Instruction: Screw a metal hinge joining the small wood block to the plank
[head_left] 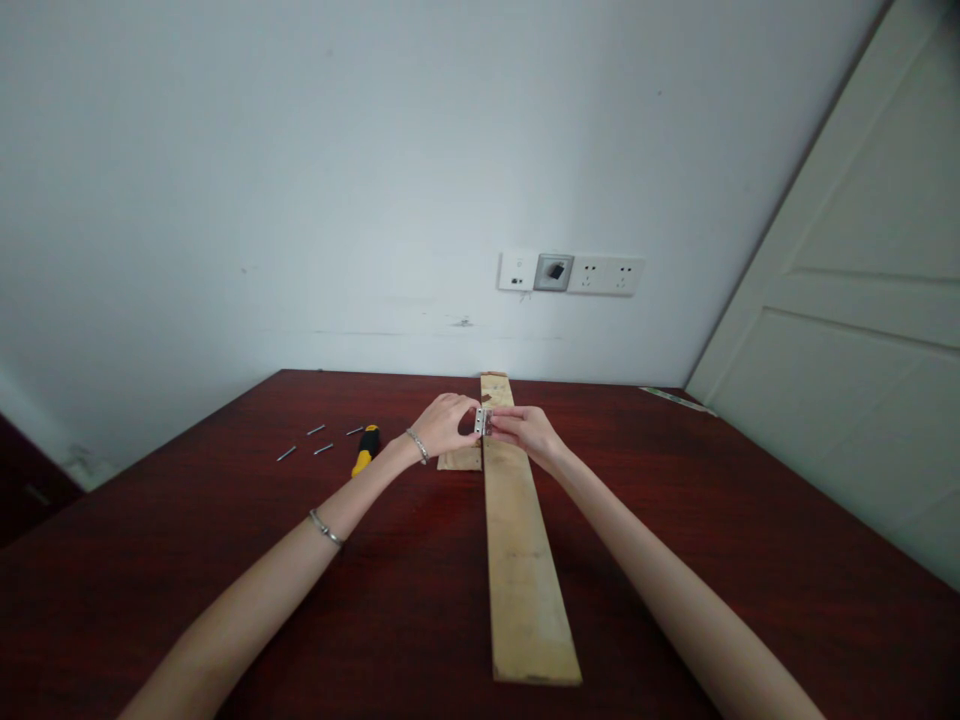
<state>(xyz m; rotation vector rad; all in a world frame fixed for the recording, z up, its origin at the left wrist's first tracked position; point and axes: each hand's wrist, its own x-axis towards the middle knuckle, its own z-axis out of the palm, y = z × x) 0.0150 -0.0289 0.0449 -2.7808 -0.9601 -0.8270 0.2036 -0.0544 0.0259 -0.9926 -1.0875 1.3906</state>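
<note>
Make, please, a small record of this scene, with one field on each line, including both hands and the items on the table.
Left hand: grips one side of hinge
Right hand: grips its other side
Hinge position: at long board; contact unclear
Long board: lies lengthwise, running from near the wall toward the person
Short board: left of long board, partly hidden by left hand
Fasteners: four, lying left; screws or nails, too small to tell
Handle: yellow and black, beside left forearm
Table: dark red
</note>
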